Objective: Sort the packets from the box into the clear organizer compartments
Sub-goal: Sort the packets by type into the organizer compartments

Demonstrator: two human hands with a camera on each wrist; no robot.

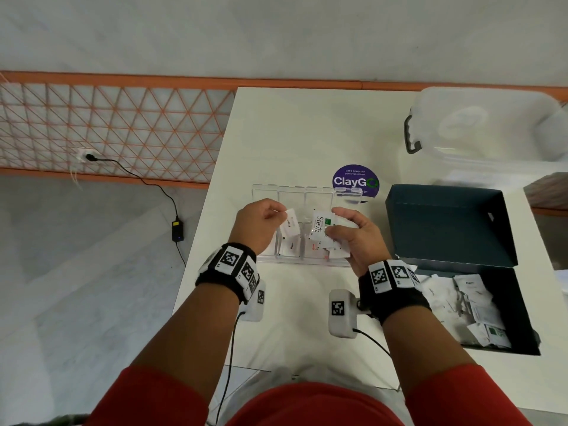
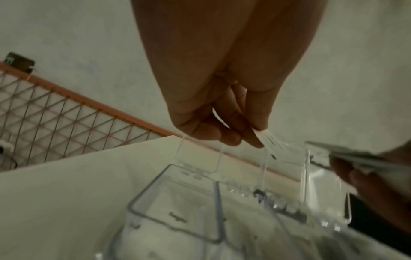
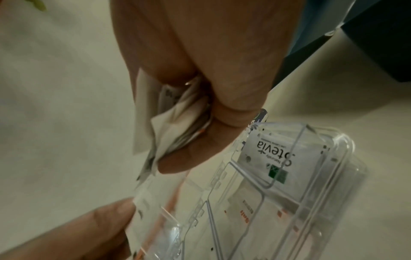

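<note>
Sitting on the white bench (image 1: 307, 318), nearest the body: dark box (image 1: 510, 305) right of the clear organizer (image 1: 307, 259), holding loose white packets (image 1: 473, 302). Hovering over the organizer: left hand (image 1: 261, 222) pinching one small white packet (image 1: 292, 226), right hand (image 1: 353, 238) gripping a fanned bunch, green-printed Stevia packet (image 1: 319, 229) showing on top. Lying beyond the organizer: purple sticker (image 1: 356, 179).

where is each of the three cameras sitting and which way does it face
Head: on the person's head, facing down at the clear organizer, both hands and forearms.
Left wrist: under the left hand, facing along its fingers pinching a packet over the organizer.
Right wrist: under the right hand, facing its bunch of packets and a Stevia packet.
Shared: all three show the organizer.
</note>
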